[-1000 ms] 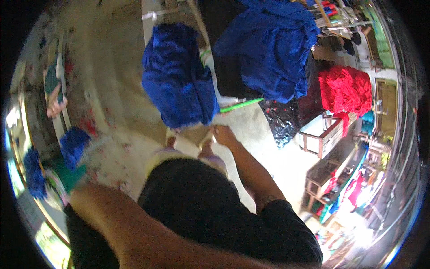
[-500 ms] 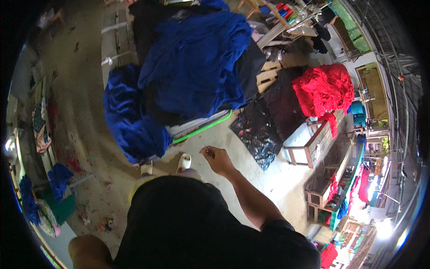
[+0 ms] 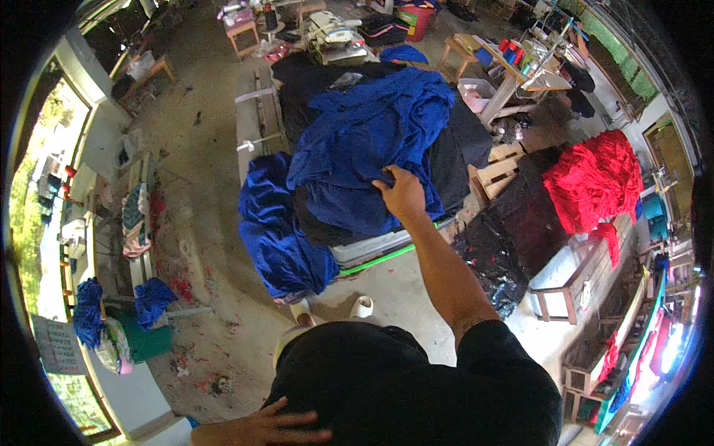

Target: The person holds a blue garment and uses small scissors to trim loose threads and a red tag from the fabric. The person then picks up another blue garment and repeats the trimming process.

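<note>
A pile of deep blue cloth (image 3: 357,134) lies heaped over dark fabric in front of me. My right hand (image 3: 404,195) is stretched out over its near right part. Its thumb and first finger curl toward each other, and a small dark thing shows between them that I cannot make out. Whether the fingertips touch the cloth is hard to tell. My left hand (image 3: 279,427) is low by my body, fingers spread, near my black shirt (image 3: 401,386), with nothing in it. A second bundle of blue cloth (image 3: 286,238) hangs down at the pile's left side.
A big heap of red cloth (image 3: 595,178) sits to the right, beside black plastic sheeting (image 3: 491,253) and a wooden-framed box (image 3: 573,286). Sewing machines (image 3: 335,33) stand at the far side. Blue cloths (image 3: 89,312) hang at the left. Scraps litter the floor (image 3: 216,334).
My right hand has reached forward, from above the floor near my feet to over the blue cloth. My left hand has come into view with spread fingers. The view has tilted up and shifted left.
</note>
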`<state>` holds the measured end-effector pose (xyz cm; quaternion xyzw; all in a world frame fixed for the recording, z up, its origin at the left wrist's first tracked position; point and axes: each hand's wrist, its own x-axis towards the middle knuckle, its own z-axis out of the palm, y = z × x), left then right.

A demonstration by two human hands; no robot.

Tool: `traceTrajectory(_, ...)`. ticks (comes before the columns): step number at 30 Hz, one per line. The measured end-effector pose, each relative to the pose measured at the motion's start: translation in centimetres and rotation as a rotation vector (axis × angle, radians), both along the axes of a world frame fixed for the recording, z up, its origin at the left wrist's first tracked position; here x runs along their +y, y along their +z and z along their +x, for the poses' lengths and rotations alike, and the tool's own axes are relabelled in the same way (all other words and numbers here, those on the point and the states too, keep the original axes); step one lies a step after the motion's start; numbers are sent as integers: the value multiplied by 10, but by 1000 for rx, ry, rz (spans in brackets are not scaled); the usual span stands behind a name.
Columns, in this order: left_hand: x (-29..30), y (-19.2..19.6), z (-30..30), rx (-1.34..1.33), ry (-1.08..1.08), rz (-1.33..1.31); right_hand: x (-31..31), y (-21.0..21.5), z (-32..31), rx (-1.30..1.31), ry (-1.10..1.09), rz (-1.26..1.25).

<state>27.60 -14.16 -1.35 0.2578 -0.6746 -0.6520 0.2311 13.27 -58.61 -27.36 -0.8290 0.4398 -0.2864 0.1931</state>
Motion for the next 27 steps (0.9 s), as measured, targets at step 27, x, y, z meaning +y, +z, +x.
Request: traceTrajectory(27,-122,-215,178,-385,934,-232,50,150,124,-944,80,613)
